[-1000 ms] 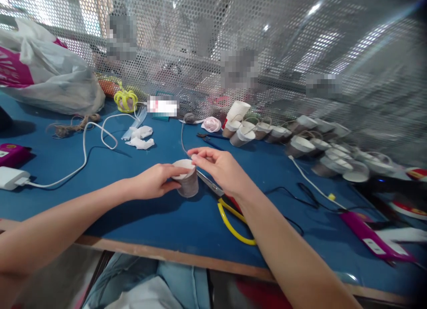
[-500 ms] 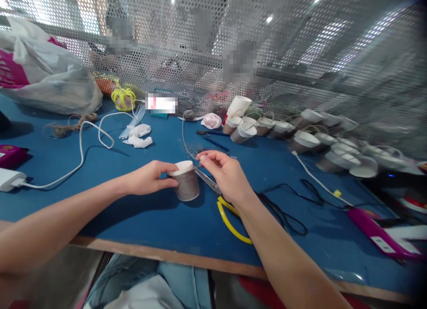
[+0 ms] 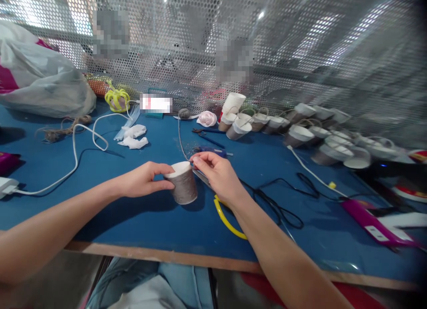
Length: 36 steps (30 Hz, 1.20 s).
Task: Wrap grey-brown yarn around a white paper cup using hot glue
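- Head view: left hand (image 3: 143, 181) has its grip wrapped round the side of a twine-wrapped paper cup (image 3: 182, 188), which stands a bit tilted on the blue bench (image 3: 133, 220), near the front edge.
- Right hand (image 3: 213, 173) is pinched shut on the grey twine (image 3: 180, 138) right at the cup's rim; the strand runs back to a small twine ball (image 3: 183, 113) by the mesh screen (image 3: 300, 46).
- My take for doing this bit well: keep the strand taut, lay each turn snug against the one below, and let the left hand turn the cup.
- Scissors (image 3: 230, 218) with yellow handles lie under the right wrist, touching distance.
- Finished cups (image 3: 300, 138) are lined up at the far right.
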Tool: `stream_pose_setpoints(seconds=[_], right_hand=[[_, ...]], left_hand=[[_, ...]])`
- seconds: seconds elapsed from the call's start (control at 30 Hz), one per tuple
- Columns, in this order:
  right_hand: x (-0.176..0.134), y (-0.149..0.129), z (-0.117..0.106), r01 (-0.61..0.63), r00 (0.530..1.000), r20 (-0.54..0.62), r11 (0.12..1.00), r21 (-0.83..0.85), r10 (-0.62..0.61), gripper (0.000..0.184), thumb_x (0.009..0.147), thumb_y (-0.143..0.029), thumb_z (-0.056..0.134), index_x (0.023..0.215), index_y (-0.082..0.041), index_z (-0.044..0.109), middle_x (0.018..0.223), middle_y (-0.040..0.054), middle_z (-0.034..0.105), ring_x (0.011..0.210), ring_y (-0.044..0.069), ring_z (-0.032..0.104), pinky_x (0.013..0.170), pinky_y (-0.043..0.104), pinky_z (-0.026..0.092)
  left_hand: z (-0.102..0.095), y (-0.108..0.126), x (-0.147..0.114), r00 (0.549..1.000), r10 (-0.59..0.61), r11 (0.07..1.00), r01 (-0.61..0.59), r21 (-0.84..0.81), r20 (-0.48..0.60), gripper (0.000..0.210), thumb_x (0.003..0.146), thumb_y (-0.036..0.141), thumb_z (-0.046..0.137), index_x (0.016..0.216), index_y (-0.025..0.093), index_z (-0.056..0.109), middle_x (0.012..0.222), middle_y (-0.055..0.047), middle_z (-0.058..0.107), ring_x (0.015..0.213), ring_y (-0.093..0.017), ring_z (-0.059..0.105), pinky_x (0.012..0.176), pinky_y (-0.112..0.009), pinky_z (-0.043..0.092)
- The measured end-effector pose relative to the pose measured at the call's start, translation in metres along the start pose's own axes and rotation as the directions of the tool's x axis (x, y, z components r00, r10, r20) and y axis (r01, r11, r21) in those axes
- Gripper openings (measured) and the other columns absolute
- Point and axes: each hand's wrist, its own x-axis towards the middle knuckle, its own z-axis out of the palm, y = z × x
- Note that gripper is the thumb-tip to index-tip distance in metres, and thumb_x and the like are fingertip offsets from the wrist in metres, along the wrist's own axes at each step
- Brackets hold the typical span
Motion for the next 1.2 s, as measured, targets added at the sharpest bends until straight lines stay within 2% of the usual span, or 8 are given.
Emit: stream_pose_setpoints(seconds=[0.27, 0.43, 0.53, 0.7, 1.0, 1.2], right_hand=[[-0.002, 0.004, 0.004, -0.054, 0.998, 0.048, 0.993, 0.103, 0.049, 0.023, 0.072, -0.039, 0.057, 0.077, -0.017, 0.058, 0.074, 0.0027, 0.059, 0.069, 0.013, 0.054, 0.070, 0.030, 0.044], [-0.005, 0.003, 0.007, -0.067, 0.994, 0.096, 0.989, 0.133, 0.054, 0.026, 0.076, -0.041, 0.051, 0.084, -0.017, 0.057, 0.083, 0.0038, 0.059, 0.073, 0.013, 0.052, 0.064, 0.027, 0.043], [-0.007, 0.003, 0.010, -0.066, 0.995, 0.086, 0.992, 0.109, 0.056, 0.027, 0.079, -0.043, 0.046, 0.081, -0.017, 0.054, 0.082, 0.0031, 0.059, 0.066, 0.012, 0.049, 0.057, 0.025, 0.039], [-0.007, 0.006, 0.011, -0.035, 0.998, 0.058, 0.995, 0.089, 0.030, 0.025, 0.080, -0.043, 0.045, 0.074, -0.019, 0.047, 0.078, 0.0014, 0.056, 0.068, 0.012, 0.048, 0.057, 0.025, 0.037], [-0.009, 0.002, 0.012, 0.030, 0.999, 0.026, 0.996, -0.080, -0.028, 0.026, 0.083, -0.043, 0.039, 0.069, -0.020, 0.041, 0.061, -0.0040, 0.041, 0.058, 0.011, 0.040, 0.052, 0.024, 0.033], [-0.012, 0.000, 0.017, 0.074, 0.996, -0.035, 0.974, -0.212, -0.083, 0.024, 0.085, -0.040, 0.034, 0.071, -0.021, 0.038, 0.061, -0.0034, 0.042, 0.058, 0.013, 0.045, 0.053, 0.026, 0.035]], left_hand=[[-0.001, 0.002, -0.002, 0.999, 0.031, 0.998, -0.029, -0.047, 0.045, 0.020, 0.080, 0.022, 0.049, 0.089, 0.008, 0.058, 0.088, -0.008, 0.060, 0.082, -0.015, 0.054, 0.077, -0.025, 0.042], [-0.001, 0.003, -0.003, 0.996, 0.059, 0.994, -0.053, -0.097, 0.061, 0.019, 0.080, 0.022, 0.049, 0.091, 0.008, 0.058, 0.089, -0.007, 0.059, 0.082, -0.015, 0.053, 0.077, -0.024, 0.042], [-0.001, 0.003, -0.003, 0.996, 0.071, 0.991, -0.064, -0.119, 0.054, 0.017, 0.080, 0.021, 0.049, 0.089, 0.009, 0.057, 0.088, -0.006, 0.058, 0.081, -0.014, 0.052, 0.077, -0.023, 0.041], [-0.002, 0.002, -0.003, 0.997, 0.066, 0.988, -0.060, -0.143, 0.037, 0.016, 0.080, 0.020, 0.049, 0.088, 0.009, 0.058, 0.089, -0.006, 0.057, 0.083, -0.014, 0.051, 0.079, -0.024, 0.041], [-0.002, 0.002, -0.002, 0.997, 0.065, 0.987, -0.060, -0.152, 0.032, 0.015, 0.079, 0.021, 0.049, 0.086, 0.010, 0.057, 0.091, -0.006, 0.058, 0.084, -0.014, 0.052, 0.079, -0.024, 0.042], [-0.002, 0.002, -0.002, 1.000, 0.008, 0.998, -0.007, -0.057, 0.029, 0.020, 0.078, 0.024, 0.049, 0.091, 0.010, 0.057, 0.094, -0.007, 0.059, 0.087, -0.016, 0.053, 0.083, -0.027, 0.040]])
